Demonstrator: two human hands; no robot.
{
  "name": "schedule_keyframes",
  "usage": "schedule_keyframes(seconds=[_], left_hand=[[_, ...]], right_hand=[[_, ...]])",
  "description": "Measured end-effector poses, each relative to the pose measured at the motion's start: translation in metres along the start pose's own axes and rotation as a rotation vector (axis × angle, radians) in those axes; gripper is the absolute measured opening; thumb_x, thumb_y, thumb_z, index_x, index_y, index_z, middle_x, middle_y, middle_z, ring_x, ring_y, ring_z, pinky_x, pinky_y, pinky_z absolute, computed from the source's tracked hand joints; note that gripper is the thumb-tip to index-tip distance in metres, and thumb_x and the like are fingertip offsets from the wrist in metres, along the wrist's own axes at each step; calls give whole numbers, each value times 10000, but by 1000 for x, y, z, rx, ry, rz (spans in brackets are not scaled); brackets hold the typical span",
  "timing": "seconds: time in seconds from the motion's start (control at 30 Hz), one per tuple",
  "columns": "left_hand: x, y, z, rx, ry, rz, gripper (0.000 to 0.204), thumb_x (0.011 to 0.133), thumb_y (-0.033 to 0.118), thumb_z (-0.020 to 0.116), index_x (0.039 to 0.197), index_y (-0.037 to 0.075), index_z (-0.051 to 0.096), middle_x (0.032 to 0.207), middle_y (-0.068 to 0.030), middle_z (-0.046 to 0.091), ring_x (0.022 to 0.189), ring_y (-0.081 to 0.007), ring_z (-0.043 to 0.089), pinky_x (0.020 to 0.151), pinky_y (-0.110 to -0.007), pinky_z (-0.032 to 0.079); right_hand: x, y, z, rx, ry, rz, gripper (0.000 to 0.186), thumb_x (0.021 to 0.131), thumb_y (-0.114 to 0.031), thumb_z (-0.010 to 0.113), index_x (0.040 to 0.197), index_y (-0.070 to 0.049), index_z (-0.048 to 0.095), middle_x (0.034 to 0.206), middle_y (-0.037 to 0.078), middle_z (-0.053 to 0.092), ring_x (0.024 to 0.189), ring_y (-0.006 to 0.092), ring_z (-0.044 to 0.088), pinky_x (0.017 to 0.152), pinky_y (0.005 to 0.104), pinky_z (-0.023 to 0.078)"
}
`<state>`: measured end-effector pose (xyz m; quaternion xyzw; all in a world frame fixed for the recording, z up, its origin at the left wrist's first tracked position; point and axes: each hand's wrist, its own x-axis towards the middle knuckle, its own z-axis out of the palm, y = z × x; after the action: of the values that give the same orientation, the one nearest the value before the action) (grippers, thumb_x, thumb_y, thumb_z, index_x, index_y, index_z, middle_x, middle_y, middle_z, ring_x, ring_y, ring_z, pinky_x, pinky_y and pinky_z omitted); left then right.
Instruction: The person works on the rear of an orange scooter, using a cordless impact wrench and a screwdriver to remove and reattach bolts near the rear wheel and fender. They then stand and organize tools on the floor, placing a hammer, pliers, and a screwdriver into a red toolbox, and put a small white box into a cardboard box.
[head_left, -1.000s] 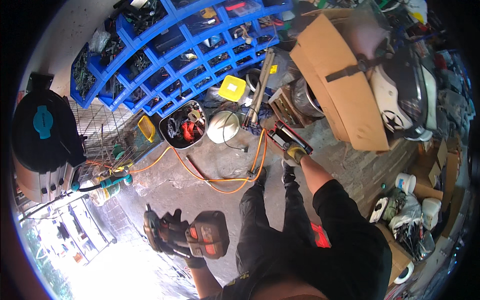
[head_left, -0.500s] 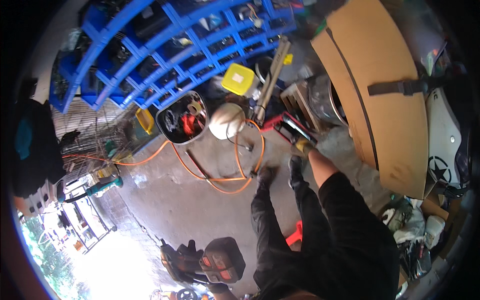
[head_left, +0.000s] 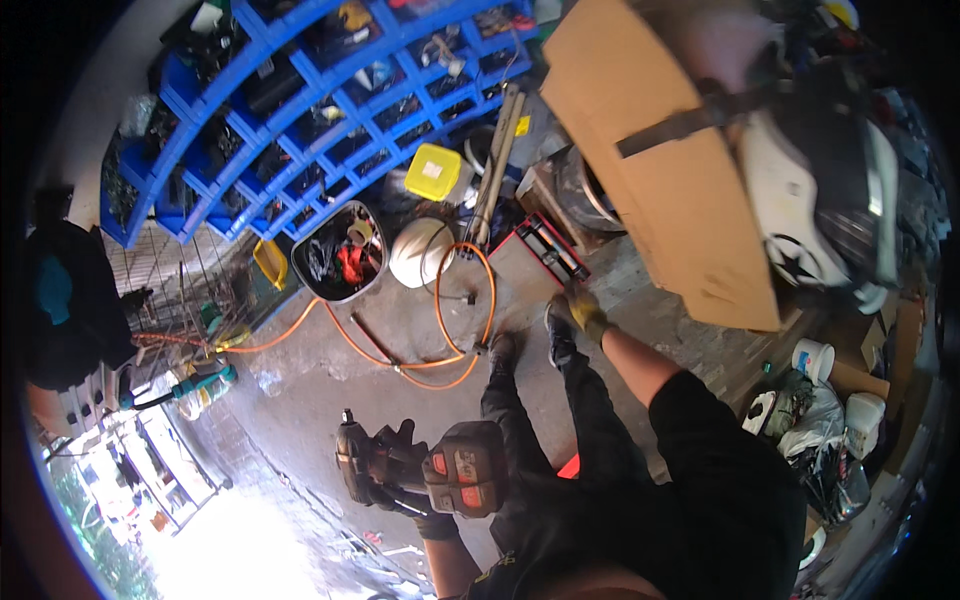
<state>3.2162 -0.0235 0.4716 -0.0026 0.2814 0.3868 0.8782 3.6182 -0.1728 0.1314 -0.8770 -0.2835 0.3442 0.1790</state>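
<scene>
My left hand [head_left: 436, 524], in a dark glove, grips a cordless impact wrench [head_left: 385, 465] by its handle. The bulky battery [head_left: 466, 468] points right, toward my legs, and a short square drive sticks up at the wrench's far left end. My right hand [head_left: 590, 316] wears a yellowish glove with dark fingers and reaches down by my right shoe. Its fingers stretch toward the near corner of a red-framed tool with dark bars [head_left: 545, 250] on the floor. The hand seems apart from it, with nothing visible in the fingers.
An orange hose [head_left: 450, 357] loops across the floor by my shoes. Beyond it stand a black bin of odds and ends [head_left: 340, 292], a white rounded container [head_left: 420, 253] and blue parts racks [head_left: 290, 150]. A large cardboard sheet [head_left: 660, 170] leans at right; bagged clutter [head_left: 815, 430] lies below it.
The view has shifted, so the racks and cardboard appear further left. My left hand has brought the impact wrench up and forward. My right hand has drawn slightly back from the red-framed tool.
</scene>
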Motion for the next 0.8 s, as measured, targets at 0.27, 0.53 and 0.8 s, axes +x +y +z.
schedule_keyframes(seconds=[0.27, 0.53, 0.8], left_hand=[[36, -33, 110, 75, -388, -131, 990, 953, 639, 650, 1640, 14, 308, 1602, -260, 466, 1254, -456, 654, 1048, -601, 570], [-17, -161, 235, 636, -526, -676, 1052, 905, 623, 751, 1624, -22, 334, 1412, -225, 636, 1291, -390, 644, 1132, -551, 509], [-103, -417, 269, 874, -700, -873, 589, 999, 444, 664, 1442, 68, 568, 1266, -112, 701, 1146, -257, 704, 948, -387, 582]], right_hand=[[-237, -156, -223, 1181, -491, -174, 442, 1112, -302, 591, 1488, -69, 586, 1362, 51, 713, 1214, 160, 675, 997, 308, 541], [-397, -178, -409, 432, 158, -655, 897, 998, -447, 745, 1673, -52, 307, 1570, 227, 544, 1393, 279, 592, 1113, 408, 508], [-517, -4, -496, -6, 285, -281, 886, 970, -393, 698, 1657, -4, 296, 1431, 312, 608, 1264, 435, 655, 1030, 482, 545]])
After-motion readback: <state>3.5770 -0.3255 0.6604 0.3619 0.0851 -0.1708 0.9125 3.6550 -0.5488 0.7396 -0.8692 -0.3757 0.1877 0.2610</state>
